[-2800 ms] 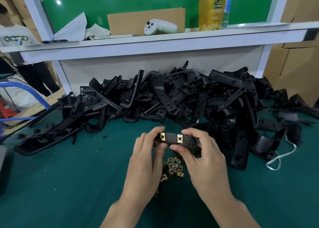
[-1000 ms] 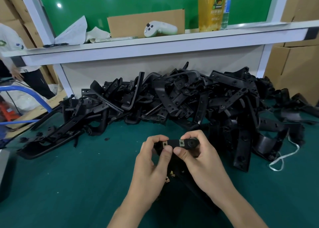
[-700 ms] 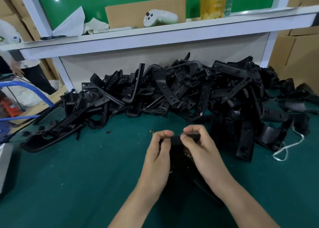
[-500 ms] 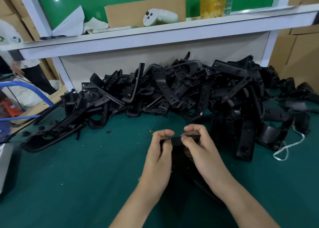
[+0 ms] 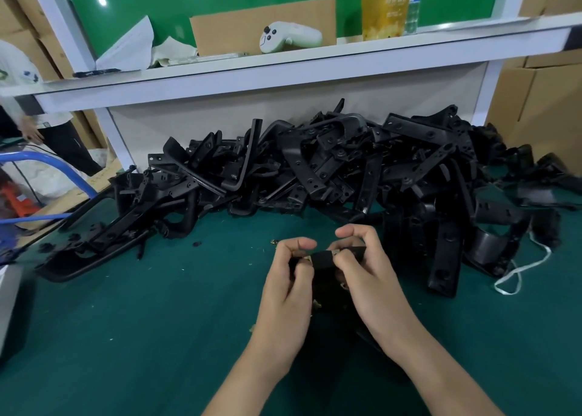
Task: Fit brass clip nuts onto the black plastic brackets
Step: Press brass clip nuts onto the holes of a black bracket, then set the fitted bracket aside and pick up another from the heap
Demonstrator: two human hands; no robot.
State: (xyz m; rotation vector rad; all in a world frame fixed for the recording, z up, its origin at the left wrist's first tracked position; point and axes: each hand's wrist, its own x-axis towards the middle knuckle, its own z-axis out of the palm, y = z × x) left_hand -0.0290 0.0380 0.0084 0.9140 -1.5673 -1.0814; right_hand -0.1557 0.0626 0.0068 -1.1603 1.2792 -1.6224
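- The left hand [image 5: 288,277] and right hand [image 5: 362,267] pinch one black plastic bracket [image 5: 324,259] just above the counter [image 5: 126,305].
- The brass clip nuts [image 5: 306,259] show by both thumbs; best pushed on squarely, fully home.
- The bracket heap [image 5: 315,170] lies beyond.

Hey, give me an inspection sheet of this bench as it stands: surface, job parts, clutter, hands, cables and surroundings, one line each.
Surface: green mat, with small flecks of debris.
Job's things: black bracket held above the mat, with a brass clip nut showing by the left thumb; big bracket pile behind; loose brass piece on the mat.
Clutter: white controller, cardboard sheet, crumpled paper and yellow bottle, all on the white shelf.
Grippers: left hand and right hand both pinch the bracket.
Cables: white cord looped right of the pile.
Surroundings: cardboard boxes at right; another person and blue tube frame at left.
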